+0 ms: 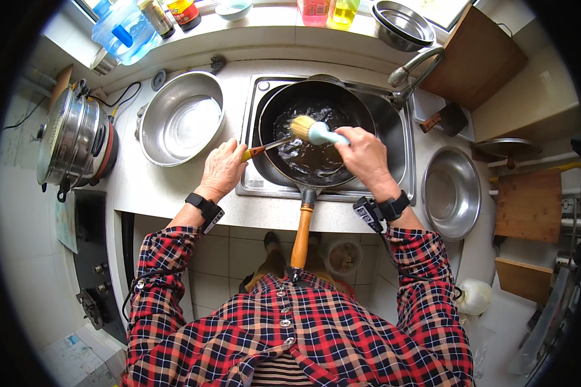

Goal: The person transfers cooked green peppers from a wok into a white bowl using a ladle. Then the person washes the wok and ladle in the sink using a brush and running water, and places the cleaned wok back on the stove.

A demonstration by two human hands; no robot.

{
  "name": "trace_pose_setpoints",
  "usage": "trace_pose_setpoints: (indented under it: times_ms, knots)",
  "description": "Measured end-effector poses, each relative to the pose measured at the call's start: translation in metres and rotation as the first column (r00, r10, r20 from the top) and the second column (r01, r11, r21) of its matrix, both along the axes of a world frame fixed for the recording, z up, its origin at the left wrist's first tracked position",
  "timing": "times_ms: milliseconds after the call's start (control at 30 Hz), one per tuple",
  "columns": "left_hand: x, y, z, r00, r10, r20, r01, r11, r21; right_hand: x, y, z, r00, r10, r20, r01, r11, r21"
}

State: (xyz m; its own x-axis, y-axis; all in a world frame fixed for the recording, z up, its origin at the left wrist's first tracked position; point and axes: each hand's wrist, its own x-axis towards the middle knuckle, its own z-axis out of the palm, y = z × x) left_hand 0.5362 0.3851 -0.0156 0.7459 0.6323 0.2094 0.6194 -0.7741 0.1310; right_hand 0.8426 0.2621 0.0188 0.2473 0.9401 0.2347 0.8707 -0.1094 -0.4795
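A black pan (358,113) with water and a long wooden handle (302,235) sits over the steel sink (405,164), the handle pointing toward me. My left hand (224,162) is closed on the orange handle of a metal-shafted utensil (257,151), whose far end reaches into the pan under the brush bristles and is partly hidden. My right hand (365,157) grips the pale blue handle of a round brush (317,132), its tan bristles over the pan against that utensil.
Steel basins flank the sink, left (158,129) and right (440,200). Stacked steamers (71,142) stand far left. A curved faucet (403,74) rises behind right, near cutting boards (471,55). Bottles (339,13), a water jug (119,35) and bowls (394,26) line the windowsill.
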Motion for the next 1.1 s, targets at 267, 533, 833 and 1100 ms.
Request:
trace_pose_setpoints:
  times_ms: [267,533,833,1100]
  knots:
    - [-0.016,0.002,-0.007,0.986,0.160,-0.055,-0.169,0.953,-0.251,0.046,-0.005,-0.033,0.973,-0.191,0.130,0.218,0.946,-0.242]
    - [-0.013,-0.001,-0.004,0.982,0.177,-0.072,-0.190,0.936,-0.298,-0.006,-0.001,-0.023,0.998,0.054,-0.011,-0.055,0.998,-0.034]
    - [-0.020,-0.004,-0.012,0.975,0.216,-0.054,-0.221,0.908,-0.355,0.045,-0.002,-0.045,0.979,-0.167,0.120,0.183,0.974,-0.131]
    - [-0.025,0.001,-0.021,0.955,0.291,-0.056,-0.266,0.760,-0.593,0.025,-0.009,-0.052,0.982,-0.106,0.158,0.142,0.962,-0.231]
